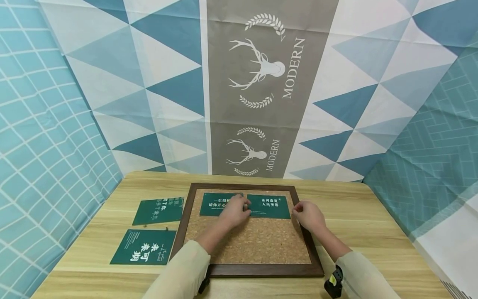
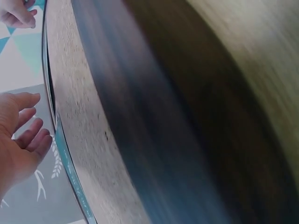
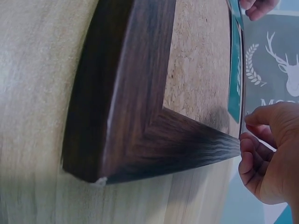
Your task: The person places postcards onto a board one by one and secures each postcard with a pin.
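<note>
A cork board (image 1: 257, 245) in a dark brown wooden frame lies on the table. Two green cards with white writing lie side by side along its far part: the left card (image 1: 210, 204) and the right card (image 1: 270, 206). Over the inner edges of both cards, my left hand (image 1: 236, 212) has its fingers loosely bent, nothing seen in them; the left wrist view shows them spread apart. At the right card's outer edge, by the frame, my right hand (image 1: 309, 214) brings thumb and forefinger together. A tiny thin pin (image 3: 248, 112) barely shows at these fingertips.
On the table (image 1: 358, 232), left of the board, lie two more green cards, the farther card (image 1: 149, 211) and the nearer card (image 1: 125, 251). Two tiny objects lie beside them, too small to identify. A patterned wall covering (image 1: 246, 112) rises behind the table.
</note>
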A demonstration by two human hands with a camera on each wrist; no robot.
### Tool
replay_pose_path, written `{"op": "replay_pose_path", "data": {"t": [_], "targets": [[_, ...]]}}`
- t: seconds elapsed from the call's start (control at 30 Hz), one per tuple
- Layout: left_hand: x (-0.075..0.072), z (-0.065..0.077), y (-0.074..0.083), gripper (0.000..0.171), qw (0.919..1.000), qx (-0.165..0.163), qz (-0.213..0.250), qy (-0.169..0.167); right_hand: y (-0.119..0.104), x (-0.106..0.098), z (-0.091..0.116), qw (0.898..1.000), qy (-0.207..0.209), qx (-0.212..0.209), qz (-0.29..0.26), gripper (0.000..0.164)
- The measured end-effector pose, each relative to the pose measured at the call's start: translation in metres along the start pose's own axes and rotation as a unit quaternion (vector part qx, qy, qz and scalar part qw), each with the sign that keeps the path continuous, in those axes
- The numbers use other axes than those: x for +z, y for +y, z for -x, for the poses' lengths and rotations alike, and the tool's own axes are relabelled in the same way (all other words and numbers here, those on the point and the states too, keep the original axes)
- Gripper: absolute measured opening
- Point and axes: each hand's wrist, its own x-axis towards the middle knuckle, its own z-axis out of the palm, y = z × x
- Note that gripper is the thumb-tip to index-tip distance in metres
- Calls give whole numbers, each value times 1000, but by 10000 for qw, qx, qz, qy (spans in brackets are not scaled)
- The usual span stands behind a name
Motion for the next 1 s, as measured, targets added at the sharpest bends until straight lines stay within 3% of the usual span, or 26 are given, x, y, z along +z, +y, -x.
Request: {"op": "replay_pose_path", "data": {"t": [0.2, 0.43, 0.77, 1.0], "targets": [[4, -3, 4, 23, 9999, 59, 23, -120, -2, 4, 0, 9999, -143, 77, -12, 13], [9, -7, 9, 23, 9993, -47, -68, -363, -2, 10, -2, 9990, -178, -32, 403, 10], [15, -8, 11, 21, 9961, 80, -685, -552, -6, 14, -2, 9965, -251, -264, 747, 8], [16, -8, 11, 19, 9950, 63, -823, -563, -8, 14, -1, 9954, -252, -356, 858, 8]]}}
